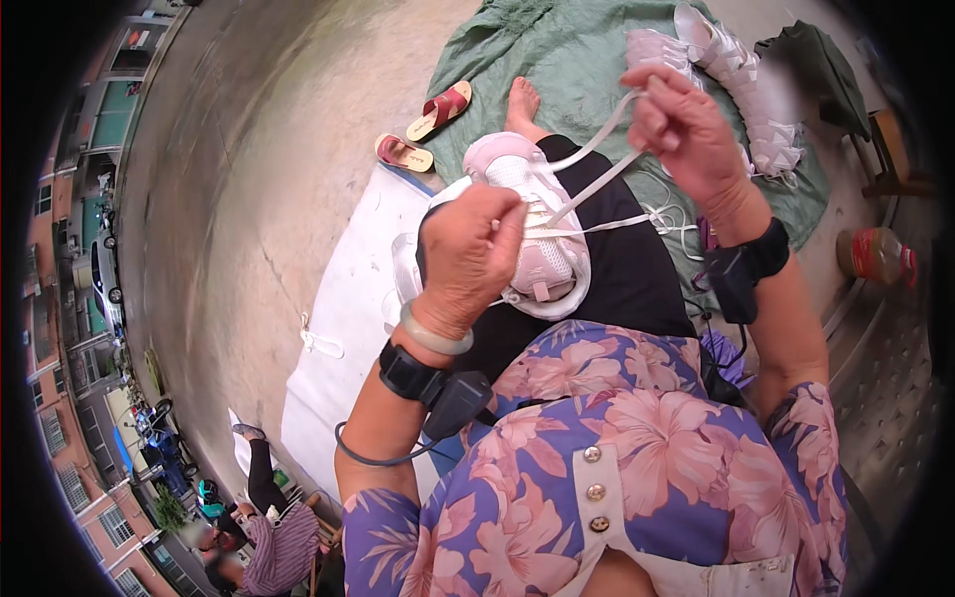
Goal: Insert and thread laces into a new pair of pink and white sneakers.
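Observation:
A pale pink and white sneaker (547,264) lies across my lap on black trousers, with white laces threaded through its eyelets. My right hand (681,139) is raised to the upper right of it, fingers closed on a white shoelace (602,184) whose two strands run taut back to the shoe. Against the left side of the lacing, my left hand (473,249) is closed in a pinch; whatever its fingertips hold is hidden. Another lace end stretches right from the shoe to a loose tangle of white laces (671,221) beside my leg.
A green cloth (557,60) covers the ground ahead, bearing a row of white shoes (751,99). Red-strapped slippers (438,109) sit at its left edge, near a white sheet (348,259). A red-lidded jar (875,256) stands right. Another person (279,547) sits lower left.

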`<control>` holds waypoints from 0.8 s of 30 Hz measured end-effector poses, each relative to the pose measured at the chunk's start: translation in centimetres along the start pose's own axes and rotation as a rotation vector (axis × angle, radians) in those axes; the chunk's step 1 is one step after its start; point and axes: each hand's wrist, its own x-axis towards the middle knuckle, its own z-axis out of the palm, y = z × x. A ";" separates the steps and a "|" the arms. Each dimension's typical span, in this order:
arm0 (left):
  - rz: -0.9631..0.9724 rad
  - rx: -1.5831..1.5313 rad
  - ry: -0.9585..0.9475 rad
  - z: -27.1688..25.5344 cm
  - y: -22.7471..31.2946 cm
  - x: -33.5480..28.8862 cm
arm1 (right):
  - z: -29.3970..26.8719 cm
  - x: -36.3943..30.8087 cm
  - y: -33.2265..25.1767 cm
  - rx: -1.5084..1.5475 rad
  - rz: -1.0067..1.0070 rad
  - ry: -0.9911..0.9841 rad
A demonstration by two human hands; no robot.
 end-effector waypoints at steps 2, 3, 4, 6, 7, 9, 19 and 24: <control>0.061 -0.065 -0.170 3.2 -0.5 0.0 | -2.6 -0.4 -2.1 0.023 -0.053 0.018; 0.115 0.009 -0.282 4.3 -1.0 0.1 | -3.8 -0.8 -3.2 0.026 -0.077 0.022; 0.090 0.044 -0.347 5.7 -1.1 0.0 | -4.7 -1.2 -4.0 0.028 -0.101 0.025; 0.070 0.074 -0.417 7.9 -0.9 0.3 | -5.7 -2.5 -4.6 -0.017 -0.091 0.074; 0.042 0.225 -0.501 8.8 -0.8 0.4 | -6.0 -3.2 -4.8 -0.059 -0.079 0.116; 0.016 0.384 -0.580 9.6 -0.8 0.7 | -6.5 -4.4 -4.8 -0.046 -0.067 0.126; -0.024 0.418 -0.659 10.4 -2.2 -0.1 | -7.3 -6.5 -3.4 0.011 -0.057 0.241; -0.083 0.355 -0.606 10.1 -2.0 0.6 | -7.7 -6.8 -2.7 0.033 -0.064 0.248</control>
